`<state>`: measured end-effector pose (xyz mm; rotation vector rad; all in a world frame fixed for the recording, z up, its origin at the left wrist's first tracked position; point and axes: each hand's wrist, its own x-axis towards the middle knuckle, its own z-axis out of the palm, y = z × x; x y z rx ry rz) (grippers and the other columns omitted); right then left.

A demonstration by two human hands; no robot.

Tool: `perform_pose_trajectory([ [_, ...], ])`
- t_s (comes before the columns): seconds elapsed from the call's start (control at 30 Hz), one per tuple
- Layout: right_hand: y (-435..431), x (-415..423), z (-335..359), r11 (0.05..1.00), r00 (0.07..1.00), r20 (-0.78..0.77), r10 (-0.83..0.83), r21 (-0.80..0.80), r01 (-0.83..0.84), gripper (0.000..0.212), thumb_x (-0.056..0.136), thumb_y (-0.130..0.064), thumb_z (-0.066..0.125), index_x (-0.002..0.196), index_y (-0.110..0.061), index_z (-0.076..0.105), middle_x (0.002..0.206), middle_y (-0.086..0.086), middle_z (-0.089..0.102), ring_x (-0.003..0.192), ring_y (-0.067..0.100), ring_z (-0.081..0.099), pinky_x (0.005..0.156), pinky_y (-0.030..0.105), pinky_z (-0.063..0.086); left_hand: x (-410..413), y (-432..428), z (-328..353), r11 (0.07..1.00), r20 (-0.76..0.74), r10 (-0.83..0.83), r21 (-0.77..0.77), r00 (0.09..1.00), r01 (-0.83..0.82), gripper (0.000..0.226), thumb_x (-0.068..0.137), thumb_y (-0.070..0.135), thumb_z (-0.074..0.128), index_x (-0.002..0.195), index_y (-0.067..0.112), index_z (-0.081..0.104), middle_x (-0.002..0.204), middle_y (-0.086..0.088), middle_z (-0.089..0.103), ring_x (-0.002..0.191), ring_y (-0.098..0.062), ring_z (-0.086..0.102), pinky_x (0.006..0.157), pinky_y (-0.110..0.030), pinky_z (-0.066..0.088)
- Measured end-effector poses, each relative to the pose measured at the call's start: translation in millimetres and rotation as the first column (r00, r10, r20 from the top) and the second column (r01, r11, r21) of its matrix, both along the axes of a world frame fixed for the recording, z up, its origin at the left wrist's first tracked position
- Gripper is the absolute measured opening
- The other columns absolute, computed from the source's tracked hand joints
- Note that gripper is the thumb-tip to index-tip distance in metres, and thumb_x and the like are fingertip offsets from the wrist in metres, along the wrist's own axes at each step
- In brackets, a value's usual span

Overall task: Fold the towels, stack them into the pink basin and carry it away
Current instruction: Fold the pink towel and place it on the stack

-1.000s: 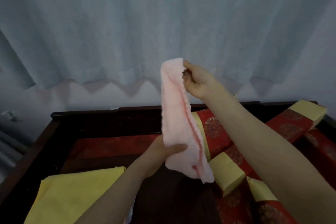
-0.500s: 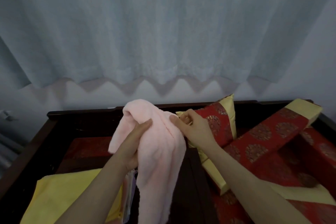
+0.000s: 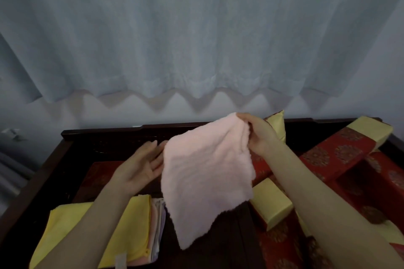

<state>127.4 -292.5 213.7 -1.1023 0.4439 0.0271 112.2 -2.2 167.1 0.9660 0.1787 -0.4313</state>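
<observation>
A pale pink towel (image 3: 205, 172) hangs in the air above the dark wooden bench. My right hand (image 3: 260, 135) pinches its top right corner. My left hand (image 3: 142, 166) is flat with fingers spread, palm turned toward the towel's left edge, its fingertips at or just behind that edge. Below my left forearm lies a stack of folded towels with a yellow towel (image 3: 129, 231) on top and pink and lilac layers showing at its right side. No pink basin shows in this view.
The dark wooden bench frame (image 3: 105, 133) runs along the back and left. Red patterned cushions with yellow ends (image 3: 334, 155) lie piled on the right. A pale curtain (image 3: 196, 39) hangs behind the bench.
The towel dropped from a raised, lengthwise hold and now hangs spread out wide. My left hand let go of it and opened flat at its left edge. My right hand keeps the top corner.
</observation>
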Motion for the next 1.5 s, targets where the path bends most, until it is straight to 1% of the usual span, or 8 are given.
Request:
perform_pose_trajectory([
  [0.13,-13,4,12,0.993,0.999,0.033,0.019,0.113,-0.022,0.017,0.084,-0.006,0.066,0.067,-0.008,0.07,0.074,0.008,0.071,0.076,0.02,0.068,0.087,0.035,0.054,-7,-9,-14,0.991,-0.047,-0.136,-0.023,0.99,0.135,0.092,0.054,0.007,0.086,0.132,0.027,0.042,0.118,-0.019,0.066,0.097,-0.024,0.07,0.077,-0.038,0.059],
  [0.3,-6,0,31,0.987,0.995,0.002,0.1,0.127,-0.099,0.017,0.089,-0.009,0.059,0.077,0.001,0.065,0.071,0.016,0.07,0.07,0.024,0.069,0.087,0.038,0.053,-19,-47,-53,0.959,-0.289,-0.13,0.206,0.949,0.194,0.043,0.083,0.023,0.063,0.122,0.004,0.057,0.125,-0.016,0.063,0.109,-0.024,0.061,0.087,-0.035,0.05],
  [0.57,-19,0,61,0.985,0.981,0.095,0.169,0.015,-0.172,0.008,0.087,-0.009,0.057,0.086,-0.004,0.063,0.073,0.009,0.067,0.063,0.018,0.067,0.061,0.03,0.059,-25,-91,-61,0.924,-0.204,-0.224,0.267,0.953,0.274,0.06,0.07,0.054,0.067,0.121,0.023,0.059,0.124,-0.003,0.062,0.119,-0.02,0.053,0.104,-0.039,0.038],
  [0.73,-30,4,58,0.994,0.985,0.137,0.103,-0.043,-0.098,0.006,0.087,-0.007,0.059,0.082,-0.005,0.063,0.077,0.01,0.065,0.072,0.019,0.064,0.065,0.03,0.058,-29,-96,-55,0.891,-0.086,-0.453,-0.055,0.887,0.45,0.065,0.08,0.067,0.042,0.132,0.029,0.052,0.137,-0.003,0.055,0.13,-0.026,0.048,0.113,-0.05,0.03],
  [0.87,-45,8,49,0.996,0.988,0.131,0.087,-0.003,-0.087,0.008,0.089,-0.007,0.061,0.082,-0.007,0.065,0.078,0.008,0.071,0.078,0.018,0.068,0.08,0.034,0.058,-20,-89,-31,0.909,0.001,-0.309,-0.294,0.951,0.295,0.072,0.055,0.046,0.086,0.117,0.015,0.067,0.126,-0.011,0.063,0.114,-0.028,0.061,0.093,-0.05,0.051],
  [0.97,-55,14,41,0.999,0.992,0.123,0.032,0.018,-0.034,0.009,0.088,-0.006,0.062,0.096,-0.002,0.065,0.088,0.01,0.073,0.084,0.017,0.069,0.08,0.031,0.058,4,-73,-10,0.964,0.02,-0.153,-0.219,0.988,0.154,0.082,0.034,0.026,0.096,0.108,0.01,0.066,0.105,-0.011,0.073,0.091,-0.023,0.071,0.074,-0.044,0.059],
  [1.3,-80,37,38,0.935,0.993,0.039,-0.113,-0.334,0.12,0.021,0.094,-0.018,0.056,0.073,-0.021,0.057,0.068,-0.001,0.05,0.059,0.012,0.041,0.056,0.025,0.04,68,-22,51,0.969,-0.022,0.086,0.233,0.996,-0.078,0.011,0.092,0.031,0.053,0.097,0.023,0.061,0.079,0.004,0.073,0.084,-0.013,0.061,0.061,-0.03,0.058],
  [1.5,-93,52,16,0.599,0.953,0.194,-0.233,-0.743,0.297,0.024,0.093,-0.021,0.053,0.07,-0.016,0.056,0.069,0.004,0.052,0.07,0.02,0.047,0.056,0.029,0.037,79,-36,55,0.851,0.021,0.039,0.523,0.999,-0.044,0.012,0.091,0.02,0.055,0.08,0.023,0.053,0.086,0.002,0.057,0.076,-0.013,0.053,0.072,-0.033,0.043],
])
